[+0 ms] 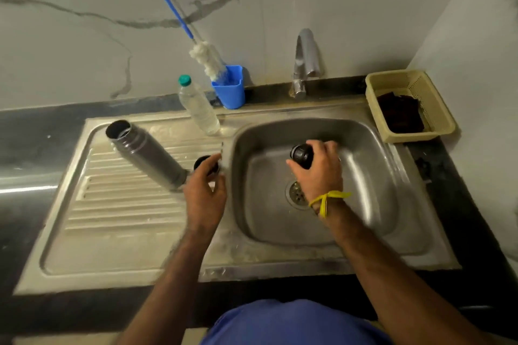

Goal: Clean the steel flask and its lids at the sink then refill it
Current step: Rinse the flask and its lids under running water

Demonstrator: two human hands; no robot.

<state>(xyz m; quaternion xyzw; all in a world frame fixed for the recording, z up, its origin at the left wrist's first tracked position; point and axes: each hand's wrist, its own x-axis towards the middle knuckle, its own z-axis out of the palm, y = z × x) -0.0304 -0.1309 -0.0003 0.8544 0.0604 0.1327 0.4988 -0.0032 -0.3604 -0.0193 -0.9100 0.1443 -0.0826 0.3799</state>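
The steel flask (145, 152) stands uncapped on the ribbed drainboard (117, 204), its dark mouth showing at the top. Just right of its base my left hand (206, 193) holds a cup-shaped lid (202, 162) with a dark inside, fingers curled round it at the basin's left rim. Over the sink basin (364, 176) my right hand (319, 168) grips a black stopper lid (301, 154), above the drain (295, 194). No water runs from the tap (305, 61).
A clear plastic bottle (199, 106) with a green cap stands behind the drainboard. A blue cup (229, 89) holds a bottle brush (207, 60) with a blue handle. A beige basket (437, 120) with a dark cloth sits at the right. The marble wall lies behind.
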